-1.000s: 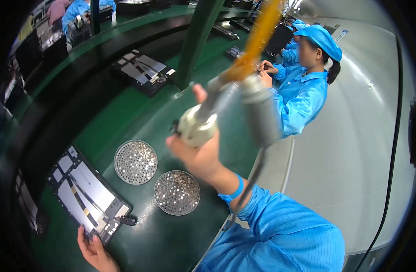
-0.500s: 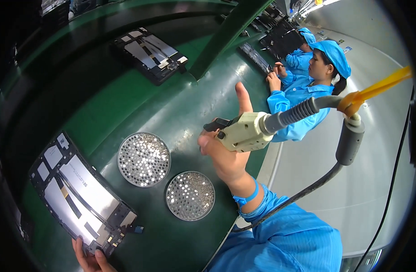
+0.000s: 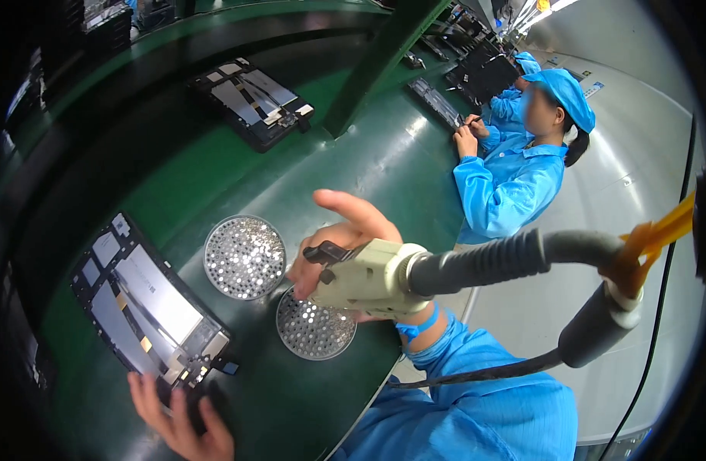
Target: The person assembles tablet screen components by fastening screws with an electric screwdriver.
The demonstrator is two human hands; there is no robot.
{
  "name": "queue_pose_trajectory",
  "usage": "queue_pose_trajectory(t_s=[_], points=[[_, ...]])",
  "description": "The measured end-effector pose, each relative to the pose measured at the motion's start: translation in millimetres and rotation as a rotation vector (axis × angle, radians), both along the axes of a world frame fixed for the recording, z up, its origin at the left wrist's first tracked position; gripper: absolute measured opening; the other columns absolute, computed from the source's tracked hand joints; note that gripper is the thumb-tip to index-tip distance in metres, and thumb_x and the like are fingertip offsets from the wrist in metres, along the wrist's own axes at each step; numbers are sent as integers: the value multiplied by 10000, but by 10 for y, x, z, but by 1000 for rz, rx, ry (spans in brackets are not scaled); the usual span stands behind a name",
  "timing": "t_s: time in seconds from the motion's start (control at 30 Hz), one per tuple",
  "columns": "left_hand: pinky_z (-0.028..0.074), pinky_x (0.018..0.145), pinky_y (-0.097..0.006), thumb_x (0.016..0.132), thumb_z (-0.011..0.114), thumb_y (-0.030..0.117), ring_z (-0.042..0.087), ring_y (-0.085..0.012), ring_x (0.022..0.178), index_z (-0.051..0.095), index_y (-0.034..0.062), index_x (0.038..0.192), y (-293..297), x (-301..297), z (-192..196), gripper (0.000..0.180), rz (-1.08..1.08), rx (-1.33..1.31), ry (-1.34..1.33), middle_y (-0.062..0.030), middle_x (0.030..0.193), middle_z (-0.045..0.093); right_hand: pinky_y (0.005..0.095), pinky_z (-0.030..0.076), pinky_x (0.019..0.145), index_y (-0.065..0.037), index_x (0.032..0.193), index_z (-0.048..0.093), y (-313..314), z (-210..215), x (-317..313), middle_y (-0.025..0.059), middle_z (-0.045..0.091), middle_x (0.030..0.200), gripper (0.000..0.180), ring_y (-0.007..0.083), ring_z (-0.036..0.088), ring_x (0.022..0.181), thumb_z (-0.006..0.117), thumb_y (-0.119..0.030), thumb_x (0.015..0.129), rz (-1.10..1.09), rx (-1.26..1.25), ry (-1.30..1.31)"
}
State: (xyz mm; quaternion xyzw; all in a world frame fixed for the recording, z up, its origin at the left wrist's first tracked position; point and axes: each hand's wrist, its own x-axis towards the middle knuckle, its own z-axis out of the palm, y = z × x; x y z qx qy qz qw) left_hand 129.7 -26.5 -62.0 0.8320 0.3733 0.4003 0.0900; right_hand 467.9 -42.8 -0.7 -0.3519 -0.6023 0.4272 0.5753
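In my right hand is a cream-coloured electric screwdriver with a black lever and a thick grey cable; its tip is hidden. The fingers curl behind the body and the thumb sticks out. At the near end of an opened tablet rests my left hand, fingers spread, fingertips at the tablet's edge. The tablet's silver batteries and ribbon cables show. Between tablet and screwdriver stand two round dishes of small shiny screws: a farther dish and a nearer dish, partly covered by my right hand and the screwdriver.
A second opened tablet lies farther back, beside a slanting green post. Two people in blue caps and smocks sit along the bench on the right, the nearer person handling another device. A yellow band holds up the screwdriver cable.
My right hand has brought the screwdriver down and left, over the nearer dish. My left hand has loosened its grip on the tablet's edge and spread its fingers. The tablet has shifted slightly.
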Motion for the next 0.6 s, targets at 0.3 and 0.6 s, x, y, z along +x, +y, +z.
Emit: queue_pose_trajectory(t_s=[0.3, 0.6], points=[[310, 1127, -557, 871, 593, -45, 405, -468, 1380, 504, 34, 1345, -25, -63, -169, 489, -63, -131, 5, -214, 1449, 487, 301, 527, 635, -86, 1117, 494, -243, 436, 2148, 72, 614, 821, 248, 168, 600, 717, 577, -31, 890, -890, -60, 383], [390, 1052, -624, 924, 679, 130, 495, -442, 1299, 624, 25, 1227, 41, -92, -174, 325, -61, -129, -68, -199, 1375, 574, 272, 531, 626, -87, 1590, 199, -191, 691, 1607, 123, 672, 908, 863, 137, 622, 690, 635, -40, 846, -675, -173, -267]])
